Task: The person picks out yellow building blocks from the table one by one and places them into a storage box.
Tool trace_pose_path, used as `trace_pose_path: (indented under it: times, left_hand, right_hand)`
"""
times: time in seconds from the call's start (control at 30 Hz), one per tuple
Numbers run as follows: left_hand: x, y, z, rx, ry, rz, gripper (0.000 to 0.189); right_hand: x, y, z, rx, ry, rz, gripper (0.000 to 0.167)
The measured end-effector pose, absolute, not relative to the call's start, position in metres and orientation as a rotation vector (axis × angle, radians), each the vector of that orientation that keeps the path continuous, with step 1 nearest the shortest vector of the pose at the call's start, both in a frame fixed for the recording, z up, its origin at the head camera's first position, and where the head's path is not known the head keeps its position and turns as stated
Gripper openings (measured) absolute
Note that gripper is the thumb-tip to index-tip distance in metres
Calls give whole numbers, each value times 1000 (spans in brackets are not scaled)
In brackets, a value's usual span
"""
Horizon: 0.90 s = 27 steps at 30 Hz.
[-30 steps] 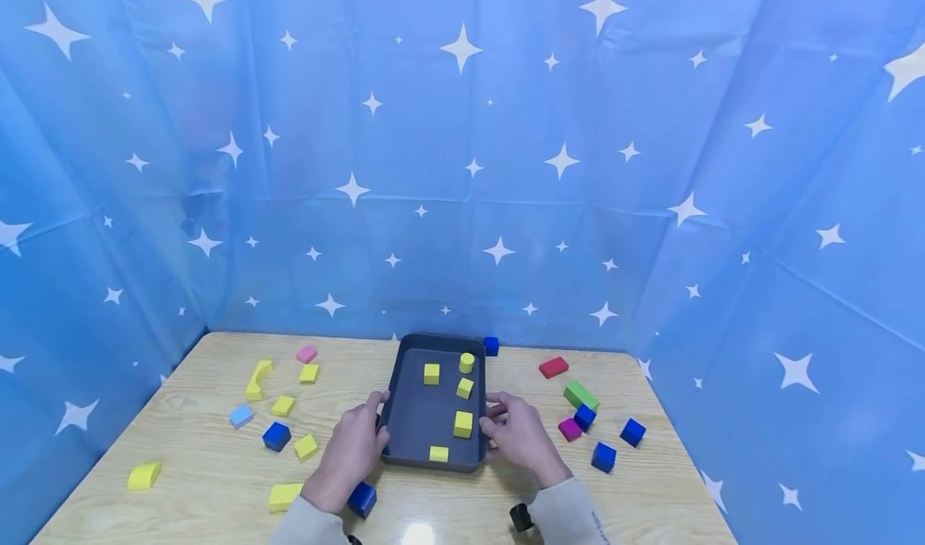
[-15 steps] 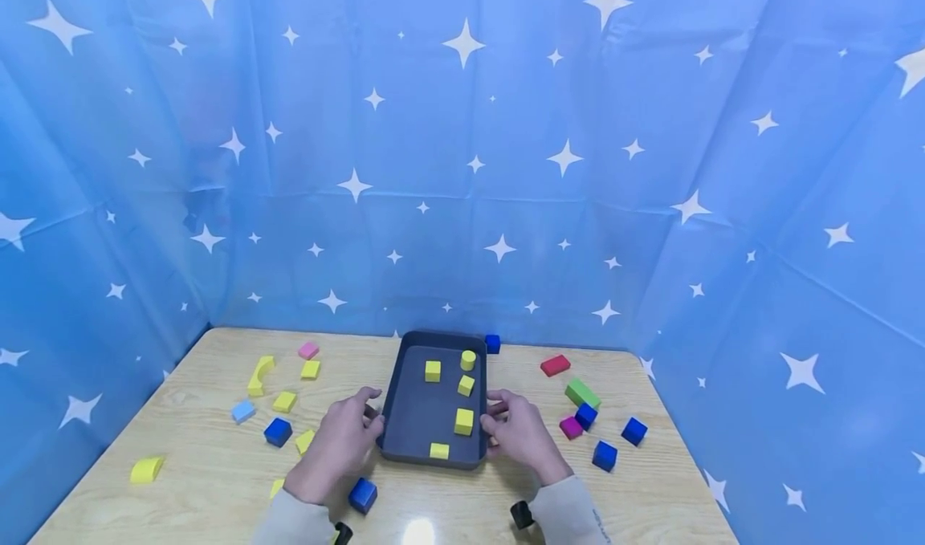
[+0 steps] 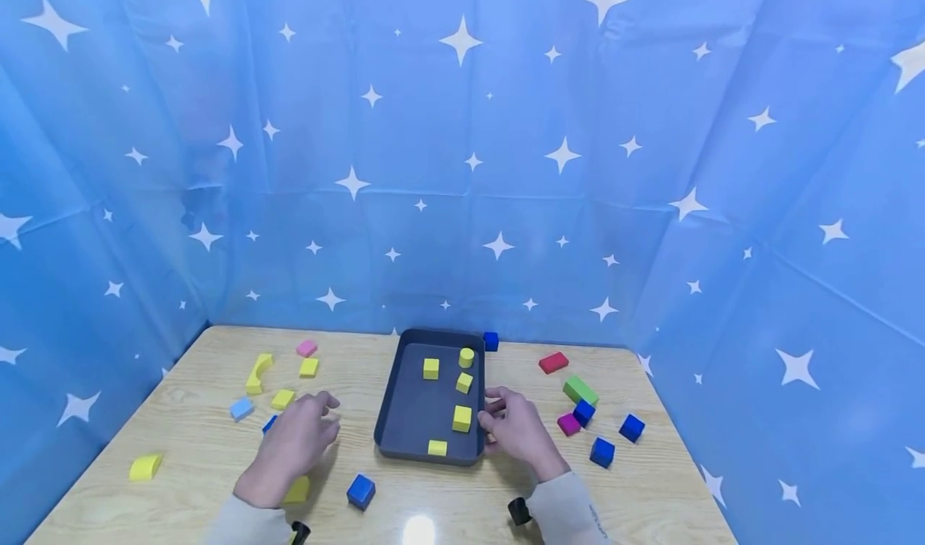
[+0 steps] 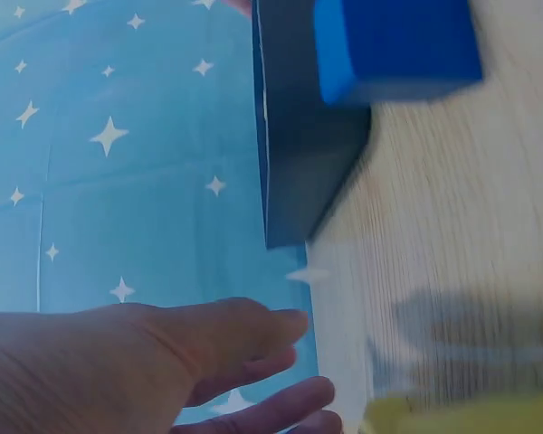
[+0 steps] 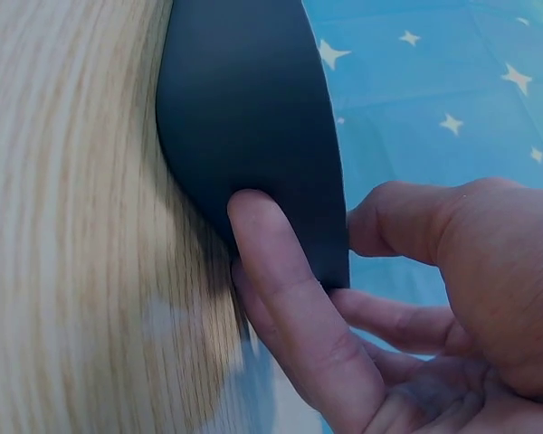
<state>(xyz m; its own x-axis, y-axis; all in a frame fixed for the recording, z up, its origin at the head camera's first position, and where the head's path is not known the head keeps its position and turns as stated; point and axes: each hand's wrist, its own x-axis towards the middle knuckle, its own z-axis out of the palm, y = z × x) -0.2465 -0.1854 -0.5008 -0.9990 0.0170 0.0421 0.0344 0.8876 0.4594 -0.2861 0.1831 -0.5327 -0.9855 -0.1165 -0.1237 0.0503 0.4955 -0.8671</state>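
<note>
A dark grey tray (image 3: pixel 410 416) stands mid-table with several yellow blocks in it, among them a cube (image 3: pixel 430 369) and a cylinder (image 3: pixel 466 358). At the tray's right side, my right hand (image 3: pixel 522 433) holds the wall, with the thumb at the rim and fingers against the outside; the right wrist view shows these fingers (image 5: pixel 276 262) on the wall. My left hand (image 3: pixel 295 441) is apart from the tray, over the blocks on the left, fingers loosely bent around nothing. It partly covers a blue cube (image 3: pixel 269 423) and a yellow block (image 3: pixel 297 490).
More yellow pieces, including an arch (image 3: pixel 258 374), lie left with a pink block (image 3: pixel 307 348) and a light blue block (image 3: pixel 242 408). A blue cube (image 3: pixel 361 491) sits before the tray. Right are a red block (image 3: pixel 553 362), a green block (image 3: pixel 580 390) and several blue cubes.
My left hand has let go of the tray's left side and moved left over the loose blocks. The right hand stays at the tray, which has hardly moved.
</note>
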Motion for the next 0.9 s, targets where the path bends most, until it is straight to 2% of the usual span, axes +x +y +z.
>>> trace_pose_path:
  times: [0.4,0.9]
  left_hand:
    - [-241,-210,-504,-90,-3115,-690,38]
    - [-243,-212,-512,-121,-3110,-677,31]
  right_hand:
    - [-283,183,-529,-76,2548,-1558,51]
    - [-283,184,-530,-91,2539,-1547,51]
